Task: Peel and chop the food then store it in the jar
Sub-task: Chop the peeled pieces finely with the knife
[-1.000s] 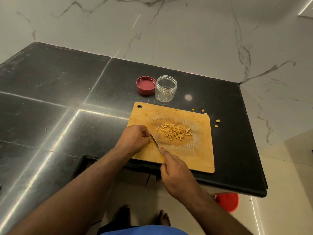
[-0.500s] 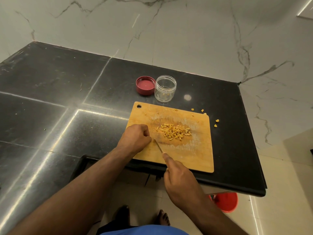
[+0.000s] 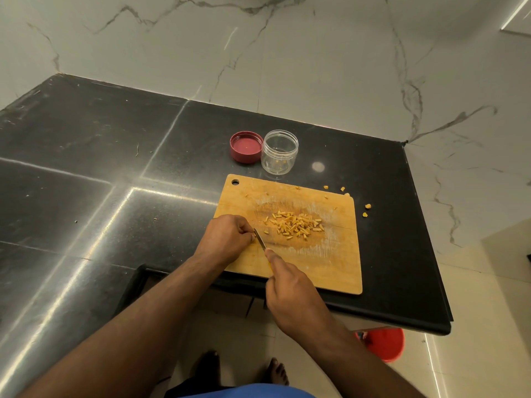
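On the rectangular wooden cutting board (image 3: 330, 262), a heap of small yellow chopped food pieces (image 3: 294, 225) lies mid-board. At its near-left, the left hand (image 3: 227, 239) pinches a last bit against the small knife (image 3: 261, 240) gripped by the right hand (image 3: 290, 285). Beyond the board, the clear plastic jar (image 3: 279, 152) stands open, nearly empty; chopping looks almost finished, storing remains.

One head-worn camera, looking forward and steeply down over the counter's near edge.

I have a single wide-angle view, so nothing is shared with a second camera. It sits above the black counter (image 3: 86, 145), close to its near edge, and faces the marble wall behind the far edge. Both forearms run up from the bottom of the frame to the cutting board (image 3: 330, 268) at the counter's near-right corner. Below that edge I see floor and bare feet. Straight lines bow towards the borders.
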### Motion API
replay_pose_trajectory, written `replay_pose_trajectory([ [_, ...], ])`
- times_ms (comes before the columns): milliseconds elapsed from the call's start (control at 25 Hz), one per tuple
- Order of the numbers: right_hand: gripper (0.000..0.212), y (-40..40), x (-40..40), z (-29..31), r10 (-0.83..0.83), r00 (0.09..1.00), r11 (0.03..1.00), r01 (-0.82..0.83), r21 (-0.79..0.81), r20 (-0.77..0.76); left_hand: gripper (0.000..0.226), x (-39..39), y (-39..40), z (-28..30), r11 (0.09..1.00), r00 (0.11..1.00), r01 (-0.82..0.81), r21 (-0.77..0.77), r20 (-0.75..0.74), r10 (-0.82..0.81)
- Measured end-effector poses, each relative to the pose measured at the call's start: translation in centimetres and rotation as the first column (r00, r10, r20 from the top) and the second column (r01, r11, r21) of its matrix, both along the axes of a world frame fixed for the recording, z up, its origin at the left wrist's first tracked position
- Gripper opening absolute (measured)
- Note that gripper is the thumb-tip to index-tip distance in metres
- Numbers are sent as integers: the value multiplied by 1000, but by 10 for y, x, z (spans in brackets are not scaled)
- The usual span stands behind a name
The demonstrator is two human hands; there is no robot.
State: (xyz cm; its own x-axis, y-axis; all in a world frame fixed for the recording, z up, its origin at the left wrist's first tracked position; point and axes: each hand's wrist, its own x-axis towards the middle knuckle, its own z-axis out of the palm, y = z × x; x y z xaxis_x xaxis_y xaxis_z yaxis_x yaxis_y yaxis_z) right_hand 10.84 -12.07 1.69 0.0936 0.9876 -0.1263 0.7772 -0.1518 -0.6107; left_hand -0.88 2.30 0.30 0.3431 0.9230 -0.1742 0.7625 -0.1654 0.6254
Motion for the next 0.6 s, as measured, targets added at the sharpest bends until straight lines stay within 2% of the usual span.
replay_pose_trajectory([
  [400,53,-21,2,2,-2,1000,999,1,-42,-8,5,2,-1,-1,1000,1000,-17,17,-3,17],
  [600,49,-22,10,11,44,996,999,-43,-5,73,9,0,0,-5,1000,1000,1,11,12,-1],
])
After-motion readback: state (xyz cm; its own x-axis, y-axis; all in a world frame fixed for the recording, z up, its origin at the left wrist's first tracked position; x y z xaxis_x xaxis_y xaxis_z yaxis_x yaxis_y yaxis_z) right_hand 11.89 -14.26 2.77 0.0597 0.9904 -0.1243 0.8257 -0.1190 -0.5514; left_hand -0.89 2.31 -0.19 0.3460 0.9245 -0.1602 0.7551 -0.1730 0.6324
